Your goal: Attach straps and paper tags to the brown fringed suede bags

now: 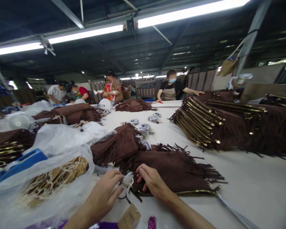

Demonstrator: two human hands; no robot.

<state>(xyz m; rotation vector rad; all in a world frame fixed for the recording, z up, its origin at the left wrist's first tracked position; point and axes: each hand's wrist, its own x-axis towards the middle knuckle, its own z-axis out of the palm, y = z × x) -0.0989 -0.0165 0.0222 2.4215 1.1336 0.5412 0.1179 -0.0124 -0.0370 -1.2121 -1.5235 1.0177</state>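
Observation:
A dark brown fringed bag [171, 168] lies flat on the white table [248, 187], its gold zipper edge facing me. My right hand [151, 181] rests at the bag's left end, fingers curled; what they hold, if anything, is hidden. Just left of the bag is my left hand [107, 190], fingers bent and apart, beside a clear plastic piece and a ring [128, 180]. Black cords lie between the hands. Below them is a brown cardboard tag [130, 217] on a string. Another fringed bag [116, 143] lies behind.
Stacked fringed bags [200, 121] stand at right. A plastic bag [11, 190] with stringed tags [57, 178] and a blue tray [19, 163] are at left. Coiled straps [145, 127] lie mid-table. Several people work beyond. A purple item [152, 222] is at the front.

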